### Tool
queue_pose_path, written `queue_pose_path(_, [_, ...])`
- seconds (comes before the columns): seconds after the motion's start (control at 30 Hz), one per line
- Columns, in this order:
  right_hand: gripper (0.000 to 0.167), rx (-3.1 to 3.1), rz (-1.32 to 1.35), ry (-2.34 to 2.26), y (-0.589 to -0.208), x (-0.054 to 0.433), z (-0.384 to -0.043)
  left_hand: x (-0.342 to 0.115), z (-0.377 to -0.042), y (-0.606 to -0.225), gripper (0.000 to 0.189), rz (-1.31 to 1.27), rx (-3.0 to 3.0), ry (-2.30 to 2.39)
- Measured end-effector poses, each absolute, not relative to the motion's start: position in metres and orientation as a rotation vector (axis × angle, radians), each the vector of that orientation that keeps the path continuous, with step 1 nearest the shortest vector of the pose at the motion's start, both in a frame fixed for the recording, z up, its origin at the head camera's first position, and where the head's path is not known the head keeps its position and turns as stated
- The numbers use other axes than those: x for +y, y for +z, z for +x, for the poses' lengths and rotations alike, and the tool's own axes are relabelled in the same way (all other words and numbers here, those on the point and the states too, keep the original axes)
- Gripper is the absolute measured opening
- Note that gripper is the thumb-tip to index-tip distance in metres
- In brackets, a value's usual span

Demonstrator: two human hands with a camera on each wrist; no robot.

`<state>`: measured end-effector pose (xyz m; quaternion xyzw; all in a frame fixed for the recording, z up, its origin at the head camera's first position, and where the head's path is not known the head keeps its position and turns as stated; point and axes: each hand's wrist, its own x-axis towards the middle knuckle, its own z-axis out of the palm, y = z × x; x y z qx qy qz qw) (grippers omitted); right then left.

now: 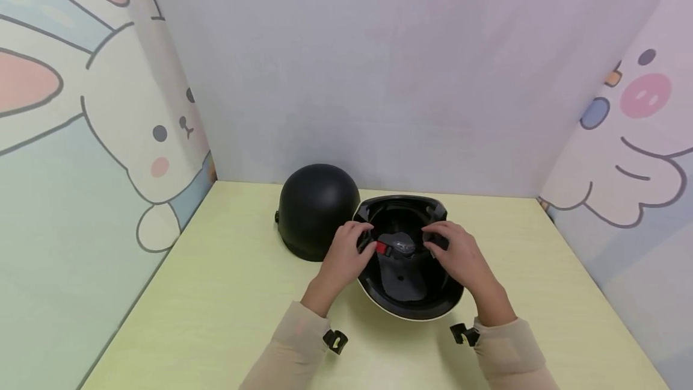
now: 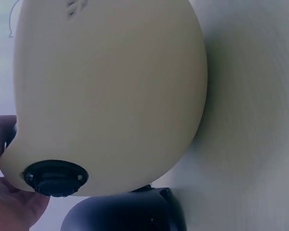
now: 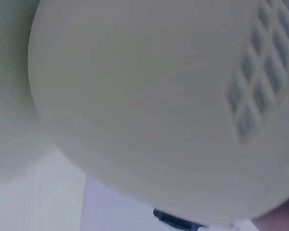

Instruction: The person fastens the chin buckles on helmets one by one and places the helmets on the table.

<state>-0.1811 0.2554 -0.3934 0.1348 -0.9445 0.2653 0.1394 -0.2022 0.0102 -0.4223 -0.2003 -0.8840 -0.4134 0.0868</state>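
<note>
A cream helmet [image 1: 403, 312] lies upside down on the table, its black lining facing up. My left hand [image 1: 343, 254] is at its left rim, with thumb and fingers pinching the black chin strap beside a red buckle [image 1: 382, 248]. At the right rim, my right hand [image 1: 460, 257] has its thumb and fingers curled around a black strap. Grey padding [image 1: 403, 281] shows inside the shell. In the left wrist view, a round black fitting [image 2: 55, 178] sits on the cream shell. The right wrist view shows a lattice vent [image 3: 260, 82] in the same shell.
A black helmet [image 1: 319, 209] stands dome up, just left of and behind the cream one. The pale yellow table [image 1: 216, 318] meets a plain back wall [image 1: 379, 77] and side panels with cartoon animals. A black wrist mount [image 1: 335, 340] sticks out from the left sleeve.
</note>
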Motion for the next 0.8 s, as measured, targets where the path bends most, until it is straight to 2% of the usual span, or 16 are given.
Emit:
queue_pose_path(0.23, [0.032, -2.636, 0.296, 0.879, -0.405, 0.278, -0.173, 0.001, -0.19, -0.435, 0.041, -0.607, -2.514, -1.295])
queue_pose_path(0.5, [0.061, -2.526, 0.072, 1.453, -0.438, 0.302, -0.162, -0.005, -0.176, -0.451, 0.064, -0.531, -2.52, -1.519])
queue_pose_path(0.63, [0.06, -2.443, 0.031, 1.661, -0.454, 0.304, -0.157, -0.004, -0.174, -0.461, 0.071, -0.501, -2.509, -1.685])
queue_pose_path(0.8, [0.05, -2.374, 0.056, 1.703, -0.462, 0.299, -0.158, -0.002, -0.174, -0.466, 0.066, -0.471, -2.448, -1.845])
